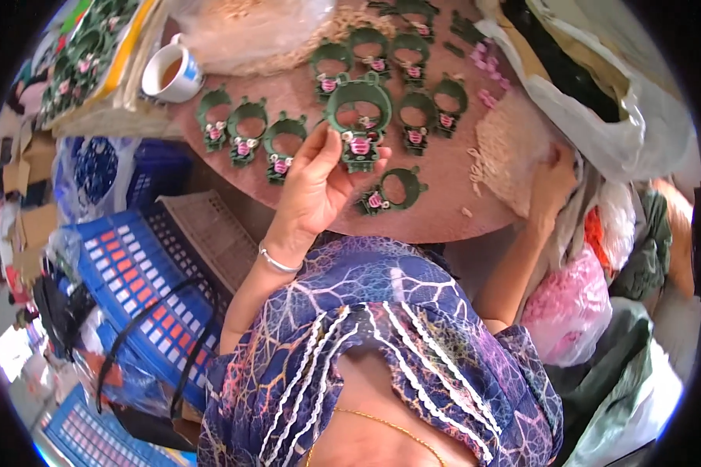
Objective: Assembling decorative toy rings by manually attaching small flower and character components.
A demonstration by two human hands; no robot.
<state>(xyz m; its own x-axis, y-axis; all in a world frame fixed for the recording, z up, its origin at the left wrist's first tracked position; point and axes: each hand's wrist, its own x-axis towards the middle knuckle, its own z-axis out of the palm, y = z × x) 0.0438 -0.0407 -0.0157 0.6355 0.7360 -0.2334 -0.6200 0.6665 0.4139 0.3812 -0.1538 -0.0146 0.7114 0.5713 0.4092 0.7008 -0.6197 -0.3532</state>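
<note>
— Setting?
— A blue plastic basket (144, 257) is standing at left; a pinkish table (444, 219) is spreading beyond it.
— Items, left to right?
— One white cup (183, 89), brown liquid inside. Three green ring-headed figures (243, 148), pink-fronted, are lying side by side.
— Left hand (319, 183)?
— Clamping one raised figure (359, 146) between thumb and fingers, over the table's middle; similar ones are lying around it.
— Last entries?
— Small pale pieces (506, 148) are lying in a heap. Right hand (553, 183) is reaching beside them; its grip I cannot tell.
</note>
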